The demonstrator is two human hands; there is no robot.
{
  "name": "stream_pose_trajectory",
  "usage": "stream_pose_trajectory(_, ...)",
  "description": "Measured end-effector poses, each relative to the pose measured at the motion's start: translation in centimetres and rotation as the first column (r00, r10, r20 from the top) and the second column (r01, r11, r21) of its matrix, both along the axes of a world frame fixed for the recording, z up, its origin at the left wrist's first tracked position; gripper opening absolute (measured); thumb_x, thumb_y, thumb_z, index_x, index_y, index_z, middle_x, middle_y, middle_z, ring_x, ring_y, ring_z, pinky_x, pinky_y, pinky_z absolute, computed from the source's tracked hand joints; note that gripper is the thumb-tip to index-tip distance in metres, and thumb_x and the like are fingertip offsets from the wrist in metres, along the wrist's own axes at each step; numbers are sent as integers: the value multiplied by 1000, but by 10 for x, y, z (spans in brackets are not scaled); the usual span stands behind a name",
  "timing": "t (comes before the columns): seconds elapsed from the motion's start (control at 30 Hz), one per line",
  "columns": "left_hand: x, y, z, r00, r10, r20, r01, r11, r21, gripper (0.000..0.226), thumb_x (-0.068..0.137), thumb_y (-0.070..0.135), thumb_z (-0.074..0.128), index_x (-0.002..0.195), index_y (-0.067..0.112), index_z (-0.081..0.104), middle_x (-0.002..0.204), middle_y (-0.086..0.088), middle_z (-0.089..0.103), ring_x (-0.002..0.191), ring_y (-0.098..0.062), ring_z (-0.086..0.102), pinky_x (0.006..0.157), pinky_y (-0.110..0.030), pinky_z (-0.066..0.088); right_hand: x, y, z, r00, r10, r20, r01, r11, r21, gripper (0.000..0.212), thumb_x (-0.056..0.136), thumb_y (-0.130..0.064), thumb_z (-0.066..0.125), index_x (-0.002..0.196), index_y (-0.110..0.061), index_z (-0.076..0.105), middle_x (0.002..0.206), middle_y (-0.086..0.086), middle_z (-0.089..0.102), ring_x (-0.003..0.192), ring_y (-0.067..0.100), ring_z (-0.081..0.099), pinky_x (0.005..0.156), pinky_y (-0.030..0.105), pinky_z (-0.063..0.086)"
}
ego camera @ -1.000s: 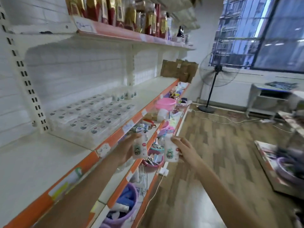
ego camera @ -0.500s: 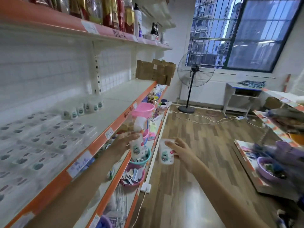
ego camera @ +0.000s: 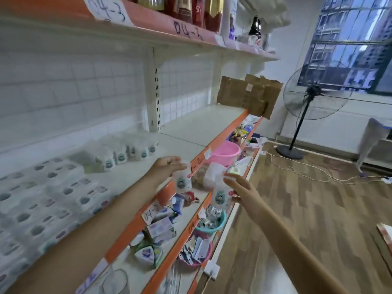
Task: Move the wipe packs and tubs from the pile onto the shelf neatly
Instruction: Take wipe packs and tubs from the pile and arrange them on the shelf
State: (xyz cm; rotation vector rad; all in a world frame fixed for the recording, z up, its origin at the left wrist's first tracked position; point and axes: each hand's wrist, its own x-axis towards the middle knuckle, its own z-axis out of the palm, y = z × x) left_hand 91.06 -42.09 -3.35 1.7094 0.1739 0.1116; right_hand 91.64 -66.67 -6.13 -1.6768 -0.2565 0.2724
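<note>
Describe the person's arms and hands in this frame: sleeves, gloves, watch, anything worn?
Both forearms are bare as far as the frame shows, with no sleeve edge in view. The left hand and right hand are ungloved. No watch, bracelet or ring shows on either wrist or on the fingers, though motion blur softens fine detail. No markings or bandages are visible.

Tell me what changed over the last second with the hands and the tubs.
Both hands rose toward the shelf: the left hand carried its tub up over the orange shelf edge, the right hand followed with its tub. Nothing was let go. The row of tubs on the shelf stayed put.
</note>
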Motion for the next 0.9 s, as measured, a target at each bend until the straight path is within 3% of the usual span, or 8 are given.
stream_pose_trajectory(0.13, 24, 34, 2, 994, 111, 24, -114, 981, 157, 45, 82, 17, 68, 124, 9, 53, 116, -1, 55, 107, -11, 50, 83, -18, 40, 68, 39, 14, 982, 182, 41, -182, 983, -2, 60, 73, -41, 72, 122, -12, 54, 113, 6, 61, 88, 12, 63, 75, 32, 56)
stream_pose_trajectory(0.2, 31, 55, 10, 982, 184, 35, -187, 961, 202, 49, 78, 20, 73, 122, 11, 54, 116, 0, 54, 110, -10, 49, 83, -15, 41, 101, 63, 22, 956, 285, 67, -285, 958, -11, 45, 80, -32, 70, 118, -14, 55, 110, 3, 60, 87, 12, 63, 78, 34, 54)
stream_pose_trajectory(0.3, 34, 81, 21, 948, 316, 27, -312, 914, 260, 69, 55, 42, 80, 115, 18, 57, 124, 0, 55, 117, -12, 49, 97, -23, 40, 147, 97, 34, 887, 446, 120, -440, 895, -67, 34, 83, -32, 66, 115, -24, 57, 113, -3, 58, 92, 15, 65, 78, 29, 56)
stream_pose_trajectory(0.4, 28, 98, 39, 897, 442, 7, -413, 834, 367, 60, 67, 37, 78, 120, 19, 56, 126, 4, 55, 111, -11, 52, 84, -21, 43, 180, 138, 54, 781, 586, 217, -561, 810, -168, 42, 81, -31, 69, 119, -19, 56, 115, 2, 55, 93, 12, 65, 83, 35, 55)
stream_pose_trajectory(0.5, 21, 112, 51, 826, 563, 34, -510, 719, 471, 55, 74, 29, 75, 124, 17, 55, 130, 1, 54, 118, -13, 50, 93, -23, 38, 198, 181, 75, 618, 706, 346, -642, 707, -297, 42, 83, -25, 68, 122, -15, 55, 117, 4, 54, 92, 16, 63, 81, 30, 54)
stream_pose_trajectory(0.6, 10, 120, 54, 774, 632, -37, -517, 665, 540, 57, 78, 30, 72, 129, 16, 52, 132, 1, 51, 120, -13, 48, 97, -24, 37, 201, 225, 86, 440, 802, 405, -655, 595, -467, 47, 83, -33, 67, 125, -16, 55, 118, 2, 53, 96, 16, 58, 75, 19, 44)
stream_pose_trajectory(0.7, 4, 122, 49, 740, 666, -96, -518, 655, 550, 59, 78, 26, 73, 131, 13, 50, 135, 1, 49, 123, -13, 46, 95, -21, 36, 199, 262, 83, 266, 878, 397, -620, 471, -627, 51, 83, -37, 66, 127, -17, 53, 118, 1, 53, 98, 11, 48, 82, 18, 34)
stream_pose_trajectory(0.9, 2, 126, 24, 714, 694, -89, -516, 608, 604, 62, 78, 22, 73, 133, 11, 46, 137, -2, 47, 123, -17, 46, 99, -24, 37, 199, 301, 63, 28, 943, 331, -433, 310, -846, 59, 87, -46, 58, 138, -21, 41, 127, 7, 52, 121, 25, 36, 104, 36, 28)
